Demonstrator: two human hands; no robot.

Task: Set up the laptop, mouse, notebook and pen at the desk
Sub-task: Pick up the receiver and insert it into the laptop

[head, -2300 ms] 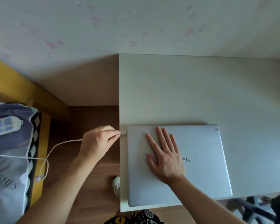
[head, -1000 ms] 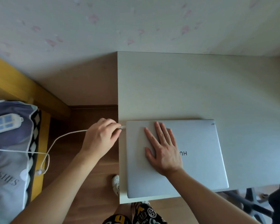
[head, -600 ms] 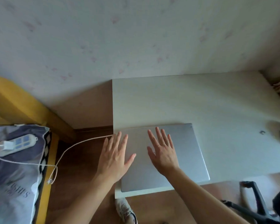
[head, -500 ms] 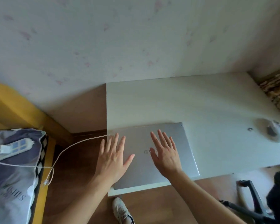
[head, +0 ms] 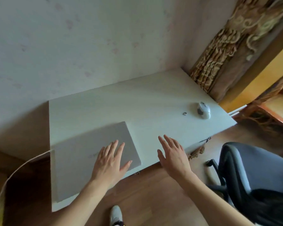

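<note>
A closed silver laptop (head: 82, 154) lies flat on the near left part of the white desk (head: 137, 101). A white charging cable (head: 23, 165) runs from its left edge down to the floor side. My left hand (head: 109, 162) rests open, fingers spread, on the laptop's lid near its right corner. My right hand (head: 171, 154) hovers open over the bare desk just right of the laptop, holding nothing. A white and grey mouse (head: 203, 110) sits at the desk's far right, with a small USB dongle (head: 184, 113) beside it. No notebook or pen is in view.
A black office chair (head: 245, 173) stands at the right, close to the desk's front edge. A patterned brown curtain (head: 227, 51) hangs at the desk's far right corner. The wall runs along the desk's back edge. My white shoe (head: 115, 214) shows on the wooden floor.
My left hand let go of the cable plug and now lies flat on the lid. My right hand lifted off the laptop and moved right. The view swung right, revealing the mouse and chair.
</note>
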